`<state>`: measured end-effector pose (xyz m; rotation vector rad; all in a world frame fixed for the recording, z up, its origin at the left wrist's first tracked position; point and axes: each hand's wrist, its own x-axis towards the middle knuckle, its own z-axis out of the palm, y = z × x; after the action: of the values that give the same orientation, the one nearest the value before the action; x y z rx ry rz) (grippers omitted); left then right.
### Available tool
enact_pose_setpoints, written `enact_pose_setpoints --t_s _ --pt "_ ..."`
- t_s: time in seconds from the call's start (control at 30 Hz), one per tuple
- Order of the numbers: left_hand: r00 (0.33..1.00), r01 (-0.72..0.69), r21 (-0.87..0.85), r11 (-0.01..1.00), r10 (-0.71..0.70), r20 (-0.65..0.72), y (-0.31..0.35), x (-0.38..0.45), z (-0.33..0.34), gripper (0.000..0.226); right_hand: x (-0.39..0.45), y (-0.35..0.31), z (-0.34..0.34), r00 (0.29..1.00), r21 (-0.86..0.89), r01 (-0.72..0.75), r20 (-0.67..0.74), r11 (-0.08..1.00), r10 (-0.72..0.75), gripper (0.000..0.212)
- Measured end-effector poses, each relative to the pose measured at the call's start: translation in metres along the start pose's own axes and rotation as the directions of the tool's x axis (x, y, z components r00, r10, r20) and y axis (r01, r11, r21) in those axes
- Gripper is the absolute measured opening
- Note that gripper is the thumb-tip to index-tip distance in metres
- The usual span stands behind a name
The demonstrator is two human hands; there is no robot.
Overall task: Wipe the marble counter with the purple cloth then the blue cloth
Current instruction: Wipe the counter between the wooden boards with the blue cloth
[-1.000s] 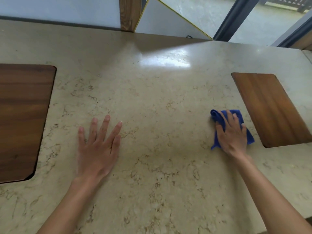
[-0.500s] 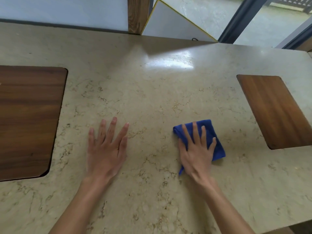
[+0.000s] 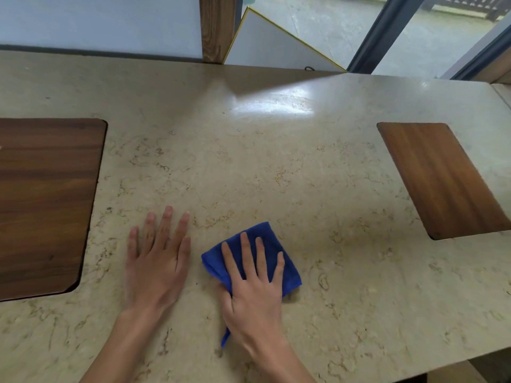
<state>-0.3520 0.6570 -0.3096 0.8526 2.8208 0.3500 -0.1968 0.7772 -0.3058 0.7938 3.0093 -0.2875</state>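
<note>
A folded blue cloth [image 3: 287,268] lies flat on the beige marble counter [image 3: 276,167], near its front middle. My right hand [image 3: 253,288] presses down on the cloth with fingers spread, covering most of it. Just to the left, my left hand [image 3: 157,261] rests palm down on the bare marble with fingers apart and nothing in it. The two hands are close but do not touch. No purple cloth is in view.
A dark wooden inset panel [image 3: 44,200] sits in the counter at the left, a lighter wooden one [image 3: 442,178] at the right. A wooden post [image 3: 217,29] and a white board [image 3: 276,48] stand behind the counter's back edge. The front edge runs bottom right.
My right hand has slid the blue cloth leftward across the marble, from beside the right wooden panel to close by my left hand. The left hand stays flat in place.
</note>
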Motion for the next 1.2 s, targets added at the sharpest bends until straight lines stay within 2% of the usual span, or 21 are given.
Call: enact_pose_setpoints --t_s 0.2,0.4,0.5,0.67,0.83,1.07,1.2 --pt "1.000 -0.006 0.024 1.000 0.006 0.001 0.000 0.000 -0.003 0.056 -0.006 0.069 -0.013 0.996 -0.011 -0.087 0.007 0.996 0.087 0.078" --pt "1.000 -0.003 0.034 0.999 0.003 0.012 0.003 0.000 -0.003 0.057 -0.015 0.181 -0.035 0.972 -0.004 -0.237 0.003 0.972 0.237 0.064" --pt "1.000 0.003 0.036 0.999 -0.003 0.011 0.003 0.000 -0.003 0.056 -0.014 0.198 -0.040 0.968 0.036 -0.250 0.014 0.968 0.250 0.061" --pt "1.000 -0.004 0.033 0.999 0.003 0.011 0.005 0.000 -0.003 0.056 -0.013 0.184 -0.034 0.959 0.034 -0.282 -0.020 0.959 0.283 0.060" --pt "1.000 -0.018 0.026 1.000 0.017 0.011 0.004 0.000 -0.003 0.056 -0.014 0.147 -0.023 0.968 -0.018 -0.250 -0.030 0.968 0.249 0.059" --pt "1.000 -0.016 0.022 1.000 0.016 -0.005 0.002 -0.001 -0.001 0.055 0.006 0.058 -0.007 0.999 -0.024 -0.039 0.022 0.999 0.039 0.057" --pt "1.000 -0.012 0.038 0.999 0.012 -0.002 0.002 0.001 0.000 0.054 0.051 0.033 -0.006 1.000 -0.023 -0.010 0.023 1.000 0.011 0.057"
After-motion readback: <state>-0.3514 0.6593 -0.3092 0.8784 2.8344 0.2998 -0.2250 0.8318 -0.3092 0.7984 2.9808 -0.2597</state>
